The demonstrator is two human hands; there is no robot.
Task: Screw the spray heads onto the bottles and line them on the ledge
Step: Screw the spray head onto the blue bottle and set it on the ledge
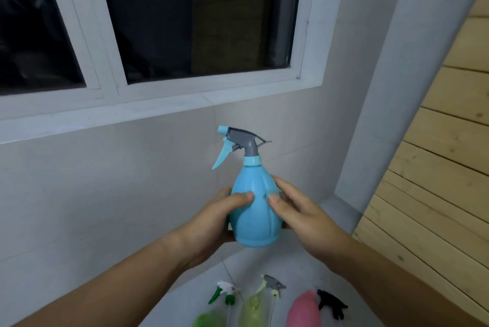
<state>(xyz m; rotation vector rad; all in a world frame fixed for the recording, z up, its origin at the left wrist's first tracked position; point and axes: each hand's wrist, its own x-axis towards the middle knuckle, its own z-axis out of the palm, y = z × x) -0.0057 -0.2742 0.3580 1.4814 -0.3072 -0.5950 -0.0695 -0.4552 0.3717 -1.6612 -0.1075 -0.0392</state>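
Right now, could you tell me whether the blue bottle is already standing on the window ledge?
No, the blue bottle is held in the air between the left hand and right hand, below the window ledge.

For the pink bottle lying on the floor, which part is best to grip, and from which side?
Grip the pink bottle across its wide belly, coming from above. It lies on its side, narrow neck pointing away, the black spray head loose on its right; the belly looks broadest and easiest to hold.

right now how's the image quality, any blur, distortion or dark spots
Head view: blue bottle held in both hands is fairly sharp under soft, even light; wide-angle bends the window frame and wall lines; window panes are black; bottles on the floor at the bottom edge look slightly soft.
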